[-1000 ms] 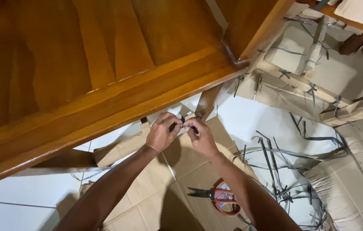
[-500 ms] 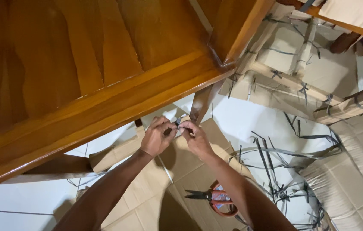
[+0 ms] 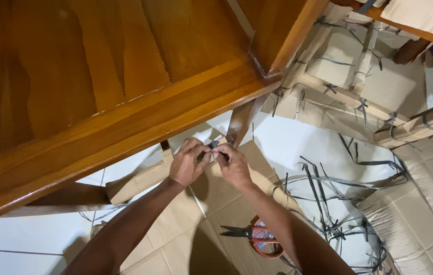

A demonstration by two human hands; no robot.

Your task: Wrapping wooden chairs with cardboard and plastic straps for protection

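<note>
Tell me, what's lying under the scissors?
The scissors lie on flat brown cardboard spread on the white floor. The right forearm covers part of their red handles, so what lies beneath there is hidden.

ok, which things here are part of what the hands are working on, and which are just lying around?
In hand:
left hand
right hand
dark strap pinched between them
cardboard wrap beneath
wooden table

Lying about:
scissors
loose cut straps
wrapped furniture parts

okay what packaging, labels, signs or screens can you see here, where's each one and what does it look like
No labels, signs or screens show.
Flattened cardboard: plain brown sheet on the floor under both hands.
Strapped cardboard wrapping: upper right, tan panels crossed by dark straps.
Cardboard wrap: lower right, tan, bulging.
Cut straps: dark strips loose on the white floor.
</note>
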